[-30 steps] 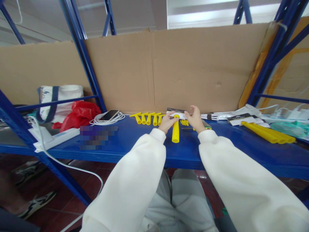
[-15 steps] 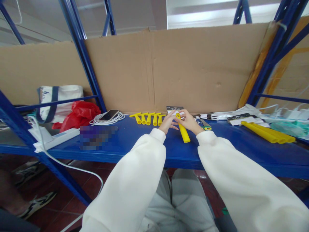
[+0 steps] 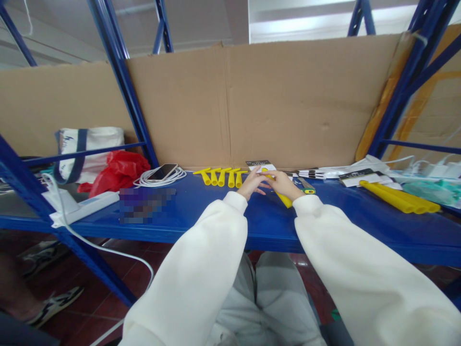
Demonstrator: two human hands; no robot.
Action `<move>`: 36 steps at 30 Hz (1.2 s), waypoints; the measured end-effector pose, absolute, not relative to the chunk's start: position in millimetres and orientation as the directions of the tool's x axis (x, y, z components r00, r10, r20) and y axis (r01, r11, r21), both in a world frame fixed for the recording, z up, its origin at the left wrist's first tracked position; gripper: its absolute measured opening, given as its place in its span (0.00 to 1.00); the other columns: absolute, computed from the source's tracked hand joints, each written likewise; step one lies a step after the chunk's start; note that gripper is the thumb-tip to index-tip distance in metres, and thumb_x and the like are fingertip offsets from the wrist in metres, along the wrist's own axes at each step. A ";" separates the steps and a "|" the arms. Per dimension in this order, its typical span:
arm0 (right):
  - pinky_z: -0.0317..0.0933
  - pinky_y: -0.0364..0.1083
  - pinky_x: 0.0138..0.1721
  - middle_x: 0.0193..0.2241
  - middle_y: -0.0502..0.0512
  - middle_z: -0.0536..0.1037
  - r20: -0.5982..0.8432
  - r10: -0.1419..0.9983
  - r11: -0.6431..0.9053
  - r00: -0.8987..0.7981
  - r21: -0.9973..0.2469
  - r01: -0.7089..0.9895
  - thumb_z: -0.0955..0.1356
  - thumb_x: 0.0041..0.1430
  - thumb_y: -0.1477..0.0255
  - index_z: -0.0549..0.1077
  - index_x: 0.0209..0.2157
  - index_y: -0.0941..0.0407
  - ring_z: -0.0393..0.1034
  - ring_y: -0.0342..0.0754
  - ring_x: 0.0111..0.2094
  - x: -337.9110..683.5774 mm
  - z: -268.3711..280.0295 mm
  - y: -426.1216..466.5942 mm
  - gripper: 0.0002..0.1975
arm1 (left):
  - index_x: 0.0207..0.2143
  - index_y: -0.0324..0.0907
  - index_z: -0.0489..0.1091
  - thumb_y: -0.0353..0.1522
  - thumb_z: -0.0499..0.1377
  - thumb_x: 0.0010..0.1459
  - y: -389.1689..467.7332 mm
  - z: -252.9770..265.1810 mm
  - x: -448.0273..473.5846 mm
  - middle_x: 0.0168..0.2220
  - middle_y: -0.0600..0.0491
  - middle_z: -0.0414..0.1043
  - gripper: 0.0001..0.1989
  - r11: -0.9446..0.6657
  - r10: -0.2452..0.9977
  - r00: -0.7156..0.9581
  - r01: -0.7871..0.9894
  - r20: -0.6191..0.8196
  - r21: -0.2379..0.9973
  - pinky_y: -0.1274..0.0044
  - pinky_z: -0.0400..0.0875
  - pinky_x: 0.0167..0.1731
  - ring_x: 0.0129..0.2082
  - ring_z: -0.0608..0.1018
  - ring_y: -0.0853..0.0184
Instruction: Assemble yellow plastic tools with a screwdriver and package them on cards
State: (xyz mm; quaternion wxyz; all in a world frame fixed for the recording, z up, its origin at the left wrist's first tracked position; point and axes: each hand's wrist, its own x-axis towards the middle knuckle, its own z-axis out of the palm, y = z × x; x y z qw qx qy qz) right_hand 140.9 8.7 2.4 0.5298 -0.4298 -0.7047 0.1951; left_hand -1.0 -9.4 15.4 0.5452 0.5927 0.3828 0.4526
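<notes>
Mid-frame, the right hand (image 3: 283, 184) is grasping a yellow tube (image 3: 285, 199); the left hand (image 3: 251, 183) is meeting it, grip unclear. Seemingly finished T-pieces (image 3: 222, 179) are lying centre-left, plain tubes (image 3: 400, 200) apparently remaining at frame right.

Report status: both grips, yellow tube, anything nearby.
Right grip around yellow tube, slanting, partly hidden. Left grip near its upper end, hold unclear. Black-and-white card just beyond; yellow-green tool beside right grip.

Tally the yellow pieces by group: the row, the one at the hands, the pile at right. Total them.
Row of T-shaped pieces: 5
Yellow piece at the left hand and right hand: 1
Piled yellow tubes, visible ends: 3
Total in view: 9
</notes>
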 end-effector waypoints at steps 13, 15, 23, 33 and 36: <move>0.64 0.51 0.56 0.46 0.60 0.81 0.574 0.810 0.300 0.119 -0.581 0.756 0.65 0.58 0.80 0.79 0.49 0.59 0.78 0.51 0.46 151.7 -4.1 21.5 0.19 | 0.62 0.38 0.64 0.24 0.58 0.55 7.6 -1.7 1.7 0.53 0.44 0.75 0.30 -0.414 0.894 0.419 0.634 0.160 0.653 0.76 0.76 0.41 0.40 0.81 0.64; 0.65 0.49 0.55 0.46 0.60 0.81 0.569 0.815 0.280 0.110 -0.553 0.785 0.65 0.59 0.79 0.78 0.50 0.58 0.78 0.50 0.44 152.0 -4.5 21.6 0.19 | 0.56 0.36 0.70 0.24 0.58 0.55 8.0 -1.9 0.2 0.49 0.45 0.78 0.25 -0.495 0.856 0.493 0.696 0.154 0.521 0.76 0.72 0.50 0.47 0.80 0.62; 0.68 0.47 0.51 0.41 0.58 0.83 0.539 0.841 0.275 0.049 -0.504 0.819 0.65 0.59 0.77 0.79 0.50 0.57 0.79 0.51 0.42 149.8 -1.7 16.0 0.19 | 0.52 0.36 0.74 0.24 0.56 0.57 10.7 -3.6 -1.7 0.49 0.46 0.79 0.20 -0.586 0.807 0.558 0.711 0.194 0.390 0.77 0.70 0.53 0.50 0.80 0.63; 0.67 0.48 0.52 0.44 0.59 0.82 0.519 0.855 0.268 0.023 -0.480 0.835 0.64 0.59 0.78 0.78 0.52 0.57 0.79 0.52 0.43 146.1 1.0 12.1 0.21 | 0.53 0.35 0.74 0.23 0.55 0.58 11.3 -4.3 -1.5 0.49 0.46 0.79 0.20 -0.596 0.800 0.566 0.712 0.200 0.370 0.77 0.70 0.53 0.50 0.80 0.63; 0.67 0.48 0.53 0.46 0.59 0.82 0.515 0.857 0.278 -0.021 -0.427 0.860 0.64 0.59 0.78 0.79 0.51 0.56 0.78 0.52 0.46 146.7 7.0 6.4 0.20 | 0.53 0.36 0.74 0.23 0.55 0.58 11.2 -4.6 -2.0 0.49 0.47 0.79 0.20 -0.597 0.800 0.567 0.715 0.198 0.364 0.79 0.70 0.53 0.50 0.80 0.64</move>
